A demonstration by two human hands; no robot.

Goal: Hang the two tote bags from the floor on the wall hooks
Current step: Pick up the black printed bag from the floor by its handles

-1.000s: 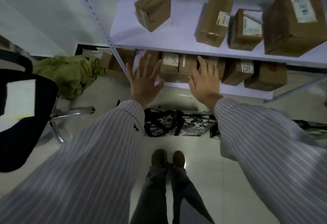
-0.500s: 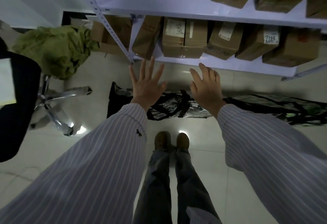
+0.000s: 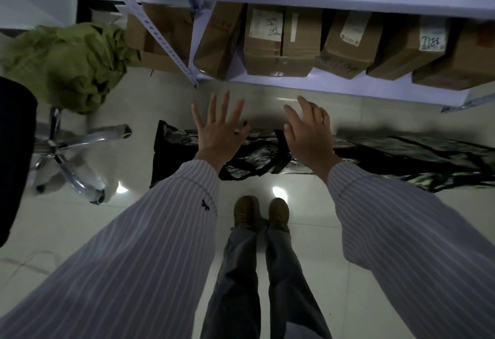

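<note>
both arms are reaching forward and down in striped sleeves (image 3: 150,245), palms facing the floor (image 3: 160,218). the left hand (image 3: 219,135) is spreading its fingers wide and straight, holding nothing. the right hand (image 3: 308,137) is hovering beside it with fingers loosely bent, also gripping nothing. beneath them one tote bag (image 3: 251,156) is lying flat on the pale tiles, its black handles (image 3: 279,163) showing between the hands. a second tote bag (image 3: 417,159), seemingly greenish in the dim light, is lying just to its right, in front of the shelf (image 3: 334,88) of cardboard boxes (image 3: 278,44).

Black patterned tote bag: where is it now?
The black patterned tote bag lies on the floor, head view centre, under the left hand and right hand, greenish tote bag to its right.
</note>
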